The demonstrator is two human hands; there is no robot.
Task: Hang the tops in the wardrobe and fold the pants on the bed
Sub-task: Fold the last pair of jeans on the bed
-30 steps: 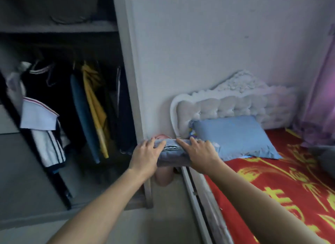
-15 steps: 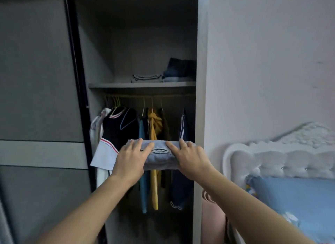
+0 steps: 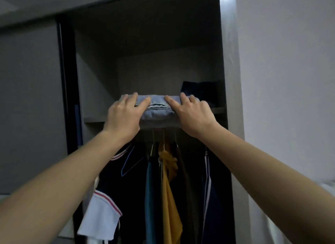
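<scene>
A folded pair of pale blue pants [image 3: 157, 108] is held at the front edge of the wardrobe shelf [image 3: 94, 119]. My left hand [image 3: 125, 115] grips its left end, and my right hand [image 3: 193, 114] grips its right end. Thumbs lie on top of the fabric and the other fingers wrap over its ends. Below the shelf hang several tops: a dark one with red-striped white trim [image 3: 116, 182], a teal one [image 3: 149, 198], a mustard one [image 3: 169, 193] and a dark one with white stripes [image 3: 208, 185].
A dark folded garment [image 3: 197, 91] lies on the shelf at the right. The grey sliding door [image 3: 30, 105] stands to the left. A white wall [image 3: 286, 91] is on the right, with a pale edge of the headboard [image 3: 328, 186] low down.
I turned from the bed to the wardrobe and raised the folded pants from waist height up to the shelf. Both hands kept hold of them.
</scene>
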